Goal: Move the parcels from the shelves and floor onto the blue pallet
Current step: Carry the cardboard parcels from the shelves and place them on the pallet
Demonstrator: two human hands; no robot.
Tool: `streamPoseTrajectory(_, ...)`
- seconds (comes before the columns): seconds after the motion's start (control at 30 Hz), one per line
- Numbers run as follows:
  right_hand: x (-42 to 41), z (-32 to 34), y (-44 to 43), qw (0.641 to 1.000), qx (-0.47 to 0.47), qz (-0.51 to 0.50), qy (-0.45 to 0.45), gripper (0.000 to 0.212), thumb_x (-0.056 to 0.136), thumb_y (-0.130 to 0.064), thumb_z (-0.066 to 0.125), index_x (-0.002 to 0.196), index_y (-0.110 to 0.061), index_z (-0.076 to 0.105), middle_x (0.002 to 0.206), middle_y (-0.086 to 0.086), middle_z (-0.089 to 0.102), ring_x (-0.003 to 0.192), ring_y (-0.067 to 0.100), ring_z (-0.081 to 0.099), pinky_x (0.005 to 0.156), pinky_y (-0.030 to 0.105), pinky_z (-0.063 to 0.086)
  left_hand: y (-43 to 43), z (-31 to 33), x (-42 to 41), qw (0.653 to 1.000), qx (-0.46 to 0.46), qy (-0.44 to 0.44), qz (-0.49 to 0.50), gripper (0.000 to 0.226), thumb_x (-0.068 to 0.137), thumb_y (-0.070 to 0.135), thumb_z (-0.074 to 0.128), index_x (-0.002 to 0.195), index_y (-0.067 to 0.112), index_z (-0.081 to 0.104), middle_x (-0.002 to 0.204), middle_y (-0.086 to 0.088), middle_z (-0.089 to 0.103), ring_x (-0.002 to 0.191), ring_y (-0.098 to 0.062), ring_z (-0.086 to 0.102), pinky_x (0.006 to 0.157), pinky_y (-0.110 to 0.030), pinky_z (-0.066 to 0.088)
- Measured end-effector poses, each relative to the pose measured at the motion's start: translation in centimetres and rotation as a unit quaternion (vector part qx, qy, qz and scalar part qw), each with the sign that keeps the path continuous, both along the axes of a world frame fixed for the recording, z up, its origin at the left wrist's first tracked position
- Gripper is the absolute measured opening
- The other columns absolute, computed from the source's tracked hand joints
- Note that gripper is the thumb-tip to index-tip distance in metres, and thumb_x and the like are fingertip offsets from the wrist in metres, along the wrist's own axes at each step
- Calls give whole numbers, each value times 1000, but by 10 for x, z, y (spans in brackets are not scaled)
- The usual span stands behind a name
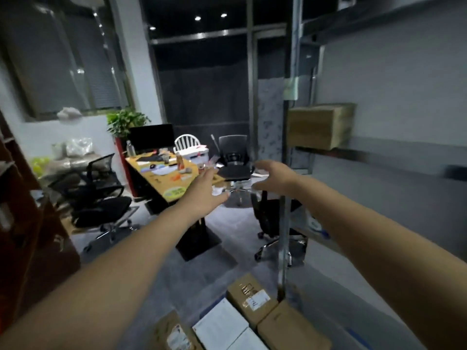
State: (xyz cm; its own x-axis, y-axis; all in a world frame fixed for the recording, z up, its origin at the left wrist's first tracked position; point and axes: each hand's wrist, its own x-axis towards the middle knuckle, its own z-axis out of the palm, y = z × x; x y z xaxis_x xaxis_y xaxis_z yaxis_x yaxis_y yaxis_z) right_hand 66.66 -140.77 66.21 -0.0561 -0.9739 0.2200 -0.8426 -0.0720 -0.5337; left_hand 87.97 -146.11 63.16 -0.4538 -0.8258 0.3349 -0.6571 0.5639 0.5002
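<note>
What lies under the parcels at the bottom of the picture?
A blue pallet. Only narrow strips of it show beside the parcels; they cover the rest.

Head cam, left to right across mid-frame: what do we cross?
In order: black mesh office chair → computer monitor → left hand → right hand → cardboard parcel sitting on the shelf.

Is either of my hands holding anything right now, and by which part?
Nothing is held: the left hand and right hand are both stretched forward in the air, open and empty.
</note>
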Motion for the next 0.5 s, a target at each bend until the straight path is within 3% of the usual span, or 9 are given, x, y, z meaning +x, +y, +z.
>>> streamPoseTrajectory(0.13,-29,12,66,994,-4,-104,19,72,86,-30,71,148,-13,38,152,7,39,136,23,40,106,29,35,34,19,-43,996,-15,8,-87,75,89,33,68,151,13,31,156,-6,31,141,-21,32,114,-29,27)
streamPoseTrajectory(0.37,-78,1,221,964,11,-266,-11,75,83,-29,75,147,-18,38,149,3,43,134,20,43,105,28,35,118,21,-130,968,-20,-22,-249,78,89,43,66,153,21,26,160,1,23,143,-21,29,113,-35,28)
streamPoseTrajectory(0.5,-95,-1,346,926,19,-378,-8,74,81,-25,76,146,-17,41,146,7,45,131,24,46,98,27,39,212,15,-189,931,-27,-28,-364,80,90,43,65,154,20,24,161,1,21,146,-20,24,118,-36,24)
